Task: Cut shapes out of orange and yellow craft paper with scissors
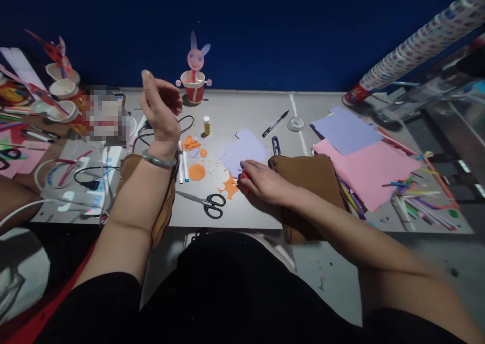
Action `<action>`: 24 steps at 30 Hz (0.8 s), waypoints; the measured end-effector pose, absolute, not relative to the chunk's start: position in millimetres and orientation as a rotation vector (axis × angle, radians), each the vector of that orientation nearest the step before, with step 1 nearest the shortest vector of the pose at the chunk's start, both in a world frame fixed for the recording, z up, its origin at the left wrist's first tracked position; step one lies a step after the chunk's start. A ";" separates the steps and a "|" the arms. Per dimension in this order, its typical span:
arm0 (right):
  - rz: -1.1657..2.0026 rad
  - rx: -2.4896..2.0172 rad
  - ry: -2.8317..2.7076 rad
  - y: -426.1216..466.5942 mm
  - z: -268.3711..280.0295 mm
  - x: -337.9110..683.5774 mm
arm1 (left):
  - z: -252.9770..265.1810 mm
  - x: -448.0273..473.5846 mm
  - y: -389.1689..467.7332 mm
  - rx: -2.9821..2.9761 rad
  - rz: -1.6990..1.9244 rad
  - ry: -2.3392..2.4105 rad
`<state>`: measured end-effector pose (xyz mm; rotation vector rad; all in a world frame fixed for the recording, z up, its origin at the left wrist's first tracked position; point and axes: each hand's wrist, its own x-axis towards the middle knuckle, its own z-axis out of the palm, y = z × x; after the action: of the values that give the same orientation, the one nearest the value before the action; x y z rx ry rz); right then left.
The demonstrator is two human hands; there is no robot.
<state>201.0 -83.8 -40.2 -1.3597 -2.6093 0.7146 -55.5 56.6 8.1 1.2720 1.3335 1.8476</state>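
Note:
My left hand [161, 104] is raised above the table's left part, thumb up and fingers loosely curved apart, with nothing visible in it. Low over the tabletop, my right hand [265, 182] has its fingers bent over a small red object [244, 176], mostly hidden beneath them. A light purple sheet [246, 147] lies just beyond these fingers. Close by are a cut orange paper scrap [230, 185], an orange paper disc [197, 172] and black-handled scissors [212, 203]. Two white markers [183, 164] lie beside my left forearm.
A red paper cup [194, 89] with a pink rabbit-face figure stands at the back. Brown pads [308, 182] lie under my forearms. Purple and pink sheets [367, 167] cover the right side. White power strips [87, 192] and cables crowd the left. A tall cup stack [413, 43] leans at right.

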 end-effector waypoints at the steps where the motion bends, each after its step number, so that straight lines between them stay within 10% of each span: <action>1: 0.687 -1.364 -2.615 -86.3 -40.5 196.9 | 4.4 -56.9 58.8 1.334 1.814 1.335; 12: 0.683 -1.408 -2.519 -85.6 -40.3 192.3 | 9.2 -43.7 38.0 1.530 1.929 1.068; 24: 0.543 -1.437 -2.543 -84.2 -51.4 199.2 | -30.0 18.7 -27.1 2.624 0.009 0.888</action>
<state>199.2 -84.2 -51.4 -1.4365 -2.5425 0.5429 18.7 -27.1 -30.0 2.6245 0.8876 0.0089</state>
